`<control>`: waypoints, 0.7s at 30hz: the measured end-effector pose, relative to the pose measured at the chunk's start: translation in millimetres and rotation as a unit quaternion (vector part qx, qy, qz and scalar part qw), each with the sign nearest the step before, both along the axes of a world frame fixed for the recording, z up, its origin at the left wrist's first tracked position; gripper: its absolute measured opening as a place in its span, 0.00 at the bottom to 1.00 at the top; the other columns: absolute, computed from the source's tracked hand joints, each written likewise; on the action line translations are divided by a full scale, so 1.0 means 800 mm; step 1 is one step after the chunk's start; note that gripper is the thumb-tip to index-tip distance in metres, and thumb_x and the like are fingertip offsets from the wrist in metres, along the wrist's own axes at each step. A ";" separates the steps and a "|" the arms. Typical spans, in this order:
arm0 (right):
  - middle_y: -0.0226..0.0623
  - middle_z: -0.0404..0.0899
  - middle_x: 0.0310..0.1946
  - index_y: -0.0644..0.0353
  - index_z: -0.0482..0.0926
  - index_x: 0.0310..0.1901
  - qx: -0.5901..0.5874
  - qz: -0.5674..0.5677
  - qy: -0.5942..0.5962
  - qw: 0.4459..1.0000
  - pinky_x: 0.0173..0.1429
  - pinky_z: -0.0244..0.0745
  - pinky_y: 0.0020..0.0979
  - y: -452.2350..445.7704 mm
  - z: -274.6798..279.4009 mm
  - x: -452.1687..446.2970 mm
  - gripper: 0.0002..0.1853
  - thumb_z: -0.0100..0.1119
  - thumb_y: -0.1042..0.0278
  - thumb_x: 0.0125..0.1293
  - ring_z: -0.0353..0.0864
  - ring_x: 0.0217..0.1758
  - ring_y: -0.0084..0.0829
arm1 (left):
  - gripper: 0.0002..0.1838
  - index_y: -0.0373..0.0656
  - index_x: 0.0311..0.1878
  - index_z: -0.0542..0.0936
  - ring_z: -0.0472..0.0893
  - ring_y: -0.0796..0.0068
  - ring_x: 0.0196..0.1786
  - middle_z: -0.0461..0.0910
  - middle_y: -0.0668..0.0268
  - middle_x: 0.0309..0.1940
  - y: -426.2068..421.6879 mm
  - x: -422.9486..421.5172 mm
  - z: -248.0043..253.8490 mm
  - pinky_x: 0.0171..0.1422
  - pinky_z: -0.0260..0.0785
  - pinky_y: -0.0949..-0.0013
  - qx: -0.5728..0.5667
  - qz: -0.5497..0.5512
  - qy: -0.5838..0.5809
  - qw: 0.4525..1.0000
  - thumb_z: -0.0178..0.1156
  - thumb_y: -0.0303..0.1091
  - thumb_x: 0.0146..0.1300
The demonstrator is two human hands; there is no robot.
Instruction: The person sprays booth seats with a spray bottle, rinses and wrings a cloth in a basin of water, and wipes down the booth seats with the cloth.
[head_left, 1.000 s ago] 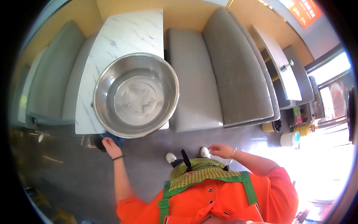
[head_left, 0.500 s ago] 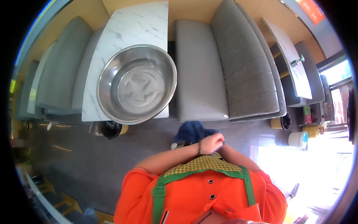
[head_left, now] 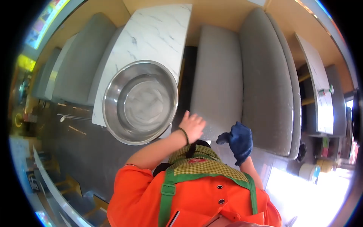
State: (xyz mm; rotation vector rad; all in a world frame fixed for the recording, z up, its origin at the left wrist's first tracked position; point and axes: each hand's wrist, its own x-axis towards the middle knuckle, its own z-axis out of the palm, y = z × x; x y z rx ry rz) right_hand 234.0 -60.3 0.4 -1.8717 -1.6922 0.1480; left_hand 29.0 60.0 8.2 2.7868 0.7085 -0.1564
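Steel makes up the one large round basin (head_left: pixel 113 100), which sits on one marble-patterned table (head_left: pixel 155 34) and covers much of its near edge, close to the right-hand near corner. Of two hands, the left hand (head_left: pixel 192 125) is bare and holds nothing — fingers spread, one dark band (head_left: pixel 184 135) at its wrist — before the near left corner of one grey bench seat (head_left: pixel 217 72). One dark blue glove (head_left: pixel 241 138) covers the right hand, near that seat's near right corner; whether it grips anything I cannot tell.
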 end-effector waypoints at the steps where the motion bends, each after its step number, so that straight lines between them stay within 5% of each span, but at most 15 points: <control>1: 0.35 0.69 0.13 0.59 0.75 0.16 0.006 0.017 0.038 0.999 0.24 0.63 0.36 0.009 -0.011 0.015 0.04 0.59 0.70 0.37 0.67 0.19 0.38 | 0.20 0.42 0.46 0.72 0.66 0.59 0.56 0.71 0.60 0.45 0.018 -0.009 -0.002 0.61 0.51 0.46 0.031 0.012 0.015 0.999 0.59 0.40 0.51; 8: 0.37 0.68 0.18 0.59 0.73 0.21 -0.080 0.151 0.297 0.939 0.28 0.62 0.36 0.068 0.007 0.028 0.08 0.59 0.68 0.39 0.67 0.24 0.39 | 0.20 0.42 0.46 0.72 0.66 0.61 0.57 0.72 0.61 0.45 0.038 -0.022 -0.004 0.63 0.52 0.50 -0.009 -0.033 0.147 0.989 0.59 0.40 0.51; 10: 0.38 0.68 0.20 0.59 0.72 0.23 -0.091 0.159 0.329 0.926 0.30 0.62 0.36 0.083 0.007 0.018 0.09 0.59 0.67 0.39 0.66 0.25 0.39 | 0.18 0.41 0.47 0.73 0.68 0.62 0.56 0.73 0.60 0.45 0.023 -0.034 -0.012 0.62 0.57 0.56 -0.172 -0.082 -0.044 0.981 0.57 0.39 0.54; 13: 0.38 0.67 0.22 0.60 0.71 0.25 -0.102 0.130 0.351 0.922 0.32 0.62 0.36 0.088 -0.004 0.006 0.10 0.59 0.66 0.40 0.66 0.27 0.39 | 0.18 0.38 0.52 0.71 0.73 0.61 0.51 0.75 0.57 0.45 -0.003 -0.100 -0.035 0.57 0.63 0.66 -0.406 0.106 -0.112 0.901 0.52 0.37 0.61; 15: 0.39 0.67 0.23 0.60 0.71 0.27 -0.110 0.103 0.358 0.922 0.33 0.61 0.36 0.088 -0.014 -0.001 0.11 0.59 0.65 0.41 0.66 0.28 0.40 | 0.19 0.39 0.53 0.71 0.74 0.64 0.52 0.76 0.59 0.46 -0.024 -0.155 -0.009 0.58 0.63 0.66 -0.516 0.283 -0.094 0.803 0.52 0.39 0.62; 17: 0.39 0.67 0.25 0.60 0.70 0.28 -0.126 0.095 0.374 0.914 0.34 0.61 0.36 0.091 -0.020 -0.011 0.12 0.59 0.65 0.41 0.65 0.30 0.40 | 0.20 0.41 0.56 0.70 0.72 0.66 0.55 0.73 0.61 0.51 -0.060 -0.215 -0.037 0.59 0.62 0.66 -0.588 0.473 -0.187 0.629 0.51 0.41 0.63; 18: 0.40 0.66 0.25 0.60 0.70 0.29 -0.137 0.099 0.382 0.909 0.35 0.61 0.36 0.096 -0.023 -0.016 0.13 0.59 0.64 0.42 0.65 0.31 0.40 | 0.22 0.42 0.59 0.66 0.71 0.62 0.56 0.71 0.60 0.54 -0.049 -0.213 -0.010 0.59 0.62 0.64 -0.638 0.611 -0.236 0.405 0.48 0.40 0.65; 20: 0.40 0.66 0.27 0.60 0.69 0.30 -0.161 0.116 0.400 0.895 0.36 0.61 0.36 0.110 -0.023 -0.025 0.14 0.58 0.64 0.42 0.65 0.32 0.40 | 0.23 0.38 0.60 0.63 0.70 0.61 0.57 0.68 0.57 0.56 -0.060 -0.218 -0.023 0.61 0.62 0.61 -0.634 0.624 -0.400 0.221 0.47 0.38 0.64; 21: 0.41 0.66 0.28 0.60 0.69 0.31 -0.173 0.126 0.412 0.886 0.37 0.60 0.36 0.119 -0.023 -0.030 0.15 0.58 0.64 0.42 0.65 0.33 0.40 | 0.23 0.38 0.60 0.63 0.70 0.61 0.57 0.68 0.57 0.56 -0.056 -0.217 -0.031 0.61 0.62 0.61 -0.633 0.623 -0.403 0.220 0.47 0.38 0.64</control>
